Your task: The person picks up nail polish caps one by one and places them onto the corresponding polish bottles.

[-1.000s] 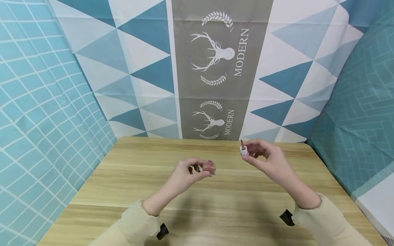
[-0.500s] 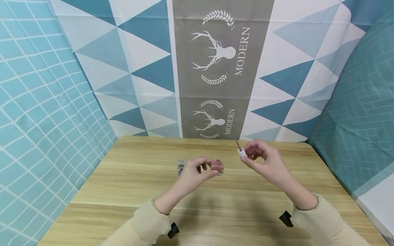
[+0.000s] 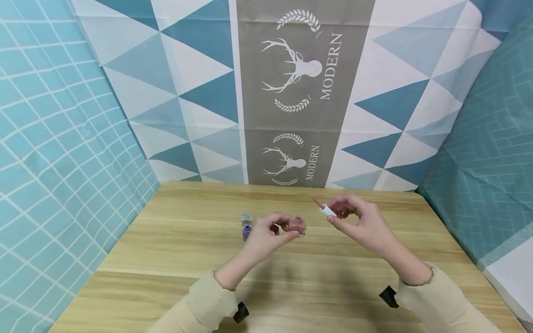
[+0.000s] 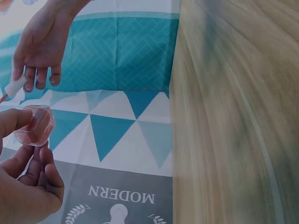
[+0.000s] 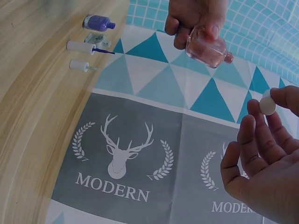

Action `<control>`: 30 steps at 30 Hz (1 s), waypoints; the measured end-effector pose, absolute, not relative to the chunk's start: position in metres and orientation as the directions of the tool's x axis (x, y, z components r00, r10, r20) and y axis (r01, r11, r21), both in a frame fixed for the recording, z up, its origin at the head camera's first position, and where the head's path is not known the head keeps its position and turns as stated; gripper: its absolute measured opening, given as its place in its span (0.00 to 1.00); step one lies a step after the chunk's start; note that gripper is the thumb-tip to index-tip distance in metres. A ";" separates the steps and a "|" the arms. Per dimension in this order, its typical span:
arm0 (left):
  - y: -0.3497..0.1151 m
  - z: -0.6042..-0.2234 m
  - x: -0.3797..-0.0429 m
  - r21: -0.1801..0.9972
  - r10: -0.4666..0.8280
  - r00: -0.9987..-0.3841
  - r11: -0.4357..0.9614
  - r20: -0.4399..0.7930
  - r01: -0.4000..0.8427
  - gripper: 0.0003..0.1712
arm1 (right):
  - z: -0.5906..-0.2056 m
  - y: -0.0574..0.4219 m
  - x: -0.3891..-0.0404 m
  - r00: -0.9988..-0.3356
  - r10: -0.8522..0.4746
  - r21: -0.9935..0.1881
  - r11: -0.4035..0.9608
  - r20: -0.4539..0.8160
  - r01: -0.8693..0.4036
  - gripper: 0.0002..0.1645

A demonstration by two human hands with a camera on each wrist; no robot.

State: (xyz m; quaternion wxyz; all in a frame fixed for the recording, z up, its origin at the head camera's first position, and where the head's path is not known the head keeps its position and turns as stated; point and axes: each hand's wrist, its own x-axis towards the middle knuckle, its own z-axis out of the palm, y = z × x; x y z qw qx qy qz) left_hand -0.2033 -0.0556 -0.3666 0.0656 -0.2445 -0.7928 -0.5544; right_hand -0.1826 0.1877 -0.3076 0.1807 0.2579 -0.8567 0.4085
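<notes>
Pink bottle (image 3: 297, 225) rightward, purple bottle (image 3: 246, 232) less hidden

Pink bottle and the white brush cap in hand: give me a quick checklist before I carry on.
1. Pink bottle held in left grip: ok.
2. White brush cap pinched in right grip: ok.
3. Bottle neck uncapped: ok.
4. Brush at the neck: not ok, apart from it.
5. Purple bottle and clear bottle capped: not ok, both open, two other brush caps beside them.
6. Brush free of drips: cannot tell, too small.
</notes>
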 end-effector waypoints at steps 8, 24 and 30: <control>-0.050 -0.363 -0.196 0.869 0.314 -0.890 0.268 0.330 0.417 0.14 | -0.311 0.188 -0.183 -0.790 -0.328 -0.582 0.541 0.519 -0.607 0.12; -0.049 -0.380 -0.193 0.888 0.327 -0.889 0.223 0.320 0.402 0.15 | -0.311 0.190 -0.185 -0.750 -0.402 -0.507 0.560 0.525 -0.655 0.14; -0.049 -0.380 -0.191 0.884 0.331 -0.883 0.218 0.333 0.414 0.15 | -0.309 0.191 -0.187 -0.722 -0.438 -0.480 0.545 0.536 -0.687 0.15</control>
